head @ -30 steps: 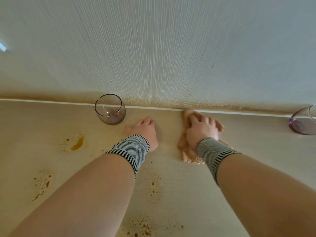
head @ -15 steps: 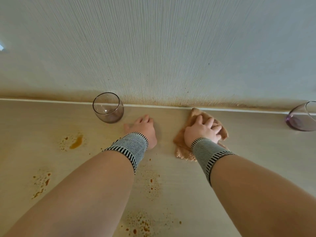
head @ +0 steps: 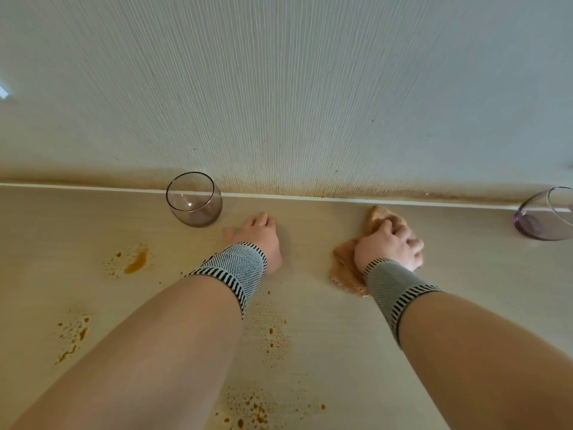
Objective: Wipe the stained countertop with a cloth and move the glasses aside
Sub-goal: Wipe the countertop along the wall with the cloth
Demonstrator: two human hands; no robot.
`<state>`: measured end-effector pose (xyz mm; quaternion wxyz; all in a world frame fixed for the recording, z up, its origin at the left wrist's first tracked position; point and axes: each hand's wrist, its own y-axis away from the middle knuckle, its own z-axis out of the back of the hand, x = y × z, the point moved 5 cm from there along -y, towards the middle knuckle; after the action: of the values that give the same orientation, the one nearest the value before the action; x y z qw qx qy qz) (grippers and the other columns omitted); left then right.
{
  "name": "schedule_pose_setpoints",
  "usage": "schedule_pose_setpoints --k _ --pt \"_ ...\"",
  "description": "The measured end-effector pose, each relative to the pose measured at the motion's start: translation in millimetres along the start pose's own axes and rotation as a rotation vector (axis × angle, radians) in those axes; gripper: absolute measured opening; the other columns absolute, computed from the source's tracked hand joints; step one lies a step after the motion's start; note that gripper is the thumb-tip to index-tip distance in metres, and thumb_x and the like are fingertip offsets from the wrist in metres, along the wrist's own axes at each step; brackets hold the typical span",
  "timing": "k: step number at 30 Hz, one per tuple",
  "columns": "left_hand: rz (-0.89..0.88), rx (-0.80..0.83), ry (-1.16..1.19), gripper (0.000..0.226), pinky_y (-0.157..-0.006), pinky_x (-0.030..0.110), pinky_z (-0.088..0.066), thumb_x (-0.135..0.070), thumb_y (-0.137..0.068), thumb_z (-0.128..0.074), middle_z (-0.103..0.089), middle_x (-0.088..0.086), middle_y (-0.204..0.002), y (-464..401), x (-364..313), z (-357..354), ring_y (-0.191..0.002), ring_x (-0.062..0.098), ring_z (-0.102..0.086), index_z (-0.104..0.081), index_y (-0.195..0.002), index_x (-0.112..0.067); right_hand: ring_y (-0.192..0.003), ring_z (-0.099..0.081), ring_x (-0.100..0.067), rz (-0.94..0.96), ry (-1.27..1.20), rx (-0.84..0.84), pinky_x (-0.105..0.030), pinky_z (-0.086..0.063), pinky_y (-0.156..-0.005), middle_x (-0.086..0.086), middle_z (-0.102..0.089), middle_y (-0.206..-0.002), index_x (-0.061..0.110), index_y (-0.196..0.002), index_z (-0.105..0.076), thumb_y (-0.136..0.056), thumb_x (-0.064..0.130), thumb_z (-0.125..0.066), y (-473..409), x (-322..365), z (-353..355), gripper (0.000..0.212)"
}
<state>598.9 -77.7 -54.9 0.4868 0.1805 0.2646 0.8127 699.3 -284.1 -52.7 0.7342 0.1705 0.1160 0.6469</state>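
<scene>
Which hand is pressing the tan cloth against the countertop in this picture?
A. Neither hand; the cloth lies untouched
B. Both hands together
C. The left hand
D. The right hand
D: the right hand lies on top of the tan cloth near the wall, while the left hand rests flat on the bare countertop, apart from the cloth.

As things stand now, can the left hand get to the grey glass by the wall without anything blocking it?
Probably yes. The left hand lies flat and empty on the countertop, just right of the grey glass, with bare surface between them. The cloth sits off to the other side under the right hand.
</scene>
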Motion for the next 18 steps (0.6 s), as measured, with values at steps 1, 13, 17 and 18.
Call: schedule_pose_setpoints --k 1,13,17,18 --pt "0.002 -0.002 0.002 0.078 -0.115 0.063 -0.016 -0.022 -0.096 -0.045 0.011 -0.004 -0.165 0.6 -0.7 0.8 -0.152 0.018 0.002 0.002 -0.157 -0.017 -0.135 -0.024 -0.04 0.089 0.01 0.011 -0.055 -0.029 -0.109 -0.009 -0.025 -0.156 0.028 -0.148 -0.033 -0.089 0.033 -0.048 8.6 16.2 -0.6 0.062" --pt "0.022 -0.021 0.002 0.076 -0.114 0.062 -0.014 -0.022 -0.096 -0.046 0.011 -0.004 -0.165 3.7 -2.0 -0.1 -0.151 0.017 0.002 -0.001 -0.157 -0.018 -0.131 -0.029 -0.037 -0.002 -0.057 -0.036 -0.052 -0.033 -0.108 -0.008 -0.026 -0.153 0.03 -0.147 -0.033 -0.093 0.035 -0.042 -5.1 -31.1 1.5 0.055" --pt "0.033 -0.063 -0.024 0.079 -0.115 0.063 -0.009 -0.014 -0.091 -0.05 0.008 -0.001 -0.165 6.4 -8.4 0.1 -0.152 0.02 0.001 -0.008 -0.157 -0.018 -0.137 -0.023 -0.04 0.199 0.047 0.017 -0.054 -0.025 -0.111 -0.011 -0.021 -0.157 0.024 -0.149 -0.029 -0.088 0.038 -0.056 22.2 6.1 -6.3 0.068" --pt "0.034 -0.063 -0.029 0.079 -0.115 0.063 -0.007 -0.012 -0.09 -0.051 0.008 -0.001 -0.165 7.6 -9.7 -0.3 -0.152 0.02 0.0 -0.008 -0.157 -0.018 -0.139 -0.022 -0.038 0.405 0.075 0.023 -0.053 -0.024 -0.113 -0.007 -0.019 -0.158 0.028 -0.149 -0.031 -0.085 0.034 -0.062 35.2 23.9 -11.0 0.071"
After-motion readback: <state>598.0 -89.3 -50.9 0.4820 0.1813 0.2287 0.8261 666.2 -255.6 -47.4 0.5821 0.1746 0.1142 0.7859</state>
